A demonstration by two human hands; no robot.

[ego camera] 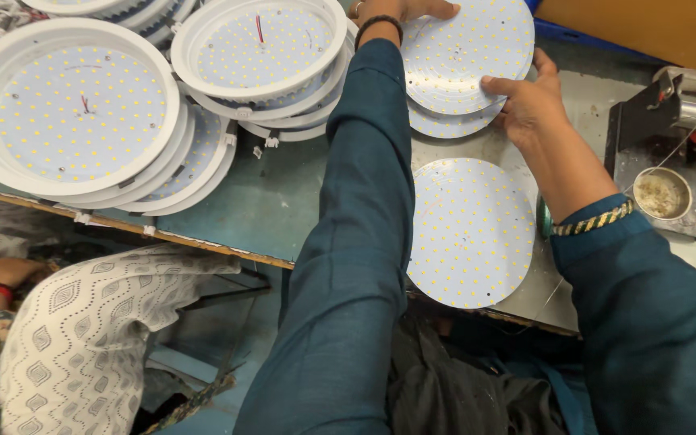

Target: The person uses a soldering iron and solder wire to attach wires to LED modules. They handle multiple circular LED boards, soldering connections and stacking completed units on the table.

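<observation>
My left hand (pixel 408 8) rests on the far edge of a stack of round white LED boards (pixel 469 48) at the back of the bench. On the stack's right edge, my right hand (pixel 525 97) grips the top board with the thumb laid over it. Another round LED board (pixel 469 234) lies flat near the bench's front edge, between my two forearms. Both arms wear dark teal sleeves; a beaded bracelet sits on my right wrist.
Stacks of white round lamp housings with LED boards inside (pixel 74 113) (pixel 259 48) fill the left of the green bench (pixel 283 201). A black stand with a solder spool and a small tin (pixel 662 193) stands at the right. Another person sits lower left (pixel 82 338).
</observation>
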